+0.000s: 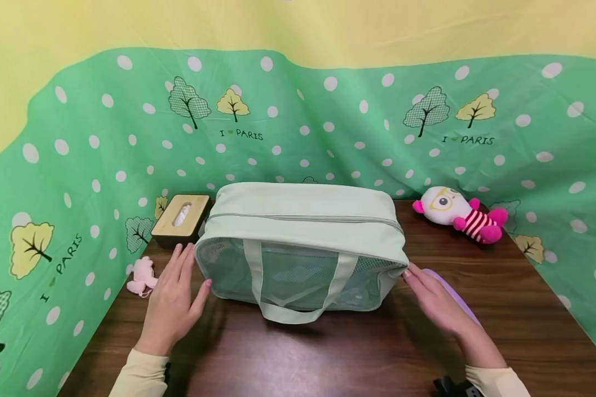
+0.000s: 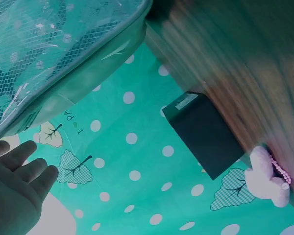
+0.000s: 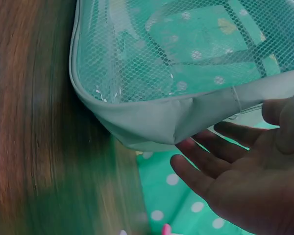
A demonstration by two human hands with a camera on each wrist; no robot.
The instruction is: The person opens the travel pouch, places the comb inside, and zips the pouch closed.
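Note:
A pale green zip bag (image 1: pixel 303 220) with a see-through mesh front stands in the middle of the brown table, its strap handle (image 1: pixel 290 315) hanging over the front. The zip on top looks closed. My left hand (image 1: pixel 173 303) is at the bag's left end, fingers extended and thumb spread, fingertips right by its edge. In the left wrist view, the left hand (image 2: pixel 17 186) lies just beyond the bag's mesh side. At the opposite end, my right hand (image 1: pixel 439 298) touches the corner with straight fingers. The right wrist view shows those loosely spread fingers (image 3: pixel 201 159) against the bag's end panel.
A wood-topped tissue box (image 1: pixel 181 219) stands at the back left, with a small pink plush (image 1: pixel 143 275) in front. A pink and white stuffed toy (image 1: pixel 459 214) lies at the back right. Something flat and purple (image 1: pixel 449 292) shows behind the right hand. Green polka-dot cloth (image 1: pixel 298 116) surrounds the table.

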